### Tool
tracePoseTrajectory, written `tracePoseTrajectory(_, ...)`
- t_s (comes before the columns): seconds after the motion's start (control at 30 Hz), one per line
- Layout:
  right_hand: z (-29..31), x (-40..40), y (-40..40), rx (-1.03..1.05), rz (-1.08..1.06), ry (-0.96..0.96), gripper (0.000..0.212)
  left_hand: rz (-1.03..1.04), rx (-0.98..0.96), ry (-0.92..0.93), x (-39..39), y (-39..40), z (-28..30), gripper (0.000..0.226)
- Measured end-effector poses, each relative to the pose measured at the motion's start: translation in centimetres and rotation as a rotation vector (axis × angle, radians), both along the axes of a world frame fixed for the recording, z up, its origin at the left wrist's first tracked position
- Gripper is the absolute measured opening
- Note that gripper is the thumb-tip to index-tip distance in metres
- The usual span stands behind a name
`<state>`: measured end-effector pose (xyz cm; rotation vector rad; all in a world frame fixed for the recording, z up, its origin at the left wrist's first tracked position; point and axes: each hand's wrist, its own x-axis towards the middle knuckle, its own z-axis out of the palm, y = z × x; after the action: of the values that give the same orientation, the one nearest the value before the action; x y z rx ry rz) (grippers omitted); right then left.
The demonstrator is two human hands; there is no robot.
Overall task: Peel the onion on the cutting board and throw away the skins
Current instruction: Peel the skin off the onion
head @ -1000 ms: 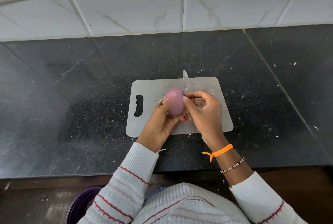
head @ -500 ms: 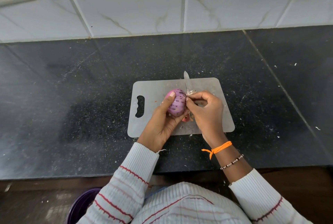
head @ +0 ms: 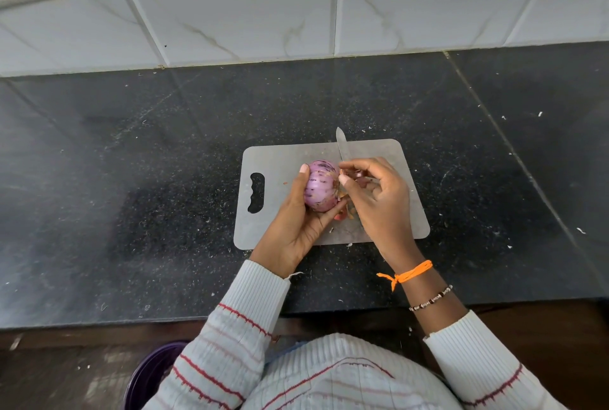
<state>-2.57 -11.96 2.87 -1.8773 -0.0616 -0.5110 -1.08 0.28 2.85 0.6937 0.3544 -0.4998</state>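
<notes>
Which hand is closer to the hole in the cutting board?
Left. The left hand grips the onion just right of the handle hole. The right hand pinches skin on the onion's far side, farther from the hole.

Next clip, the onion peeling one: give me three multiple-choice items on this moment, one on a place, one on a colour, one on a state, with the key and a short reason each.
1. Where does the knife blade point?
A. toward the wall, its tip past the far edge of the cutting board
B. toward the person
C. into the board's handle slot

2. What colour is the thread band on the right wrist?
A. green
B. orange
C. blue

3. How is the onion held?
A. lying free on the board
B. gripped in the left hand while the right hand pinches skin at its side
C. speared on the knife

Key: 1 A, the tip lies beyond the board's far edge. 2 B, the band is bright orange. 3 B, left fingers wrap the onion, right fingertips meet at loose skin.
</notes>
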Motion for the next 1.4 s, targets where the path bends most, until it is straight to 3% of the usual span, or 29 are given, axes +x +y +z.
tracePoseTrajectory(0.23,-0.1,0.2,-0.5,-0.037,0.153,-0.001,0.014,-0.041,-0.006,-0.013,-0.5,0.0,0.2,0.057)
tracePoseTrajectory(0.43,-0.3,0.5,-1.3,-0.046,0.221,-0.044,0.011,-0.068,-0.011,-0.02,-0.7,0.0,0.4,0.042)
tracePoseTrajectory(0.63,-0.7,0.4,-1.8,-0.011,0.271,0.025,0.011,-0.051,-0.03,-0.002,-0.6,0.1,0.3,0.053)
tracePoseTrajectory(0.83,0.0,0.1,-1.6,0.026,0.2,0.005,0.018,-0.05,0.003,-0.029,-0.7,-0.2,0.5,0.038)
tracePoseTrajectory(1.03,-0.3,0.0,-0.5,0.048,0.023,-0.035,0.007,-0.05,0.095,-0.098,-1.1,-0.4,0.8,0.033)
tracePoseTrajectory(1.2,-0.6,0.1,-0.3,0.127,0.004,-0.018,0.005,-0.038,0.1,-0.123,-1.2,-0.4,1.0,0.031)
tracePoseTrajectory(1.4,-1.1,0.1,-0.3,0.083,-0.036,-0.047,0.006,-0.033,0.081,-0.105,-1.4,-0.6,0.8,0.035)
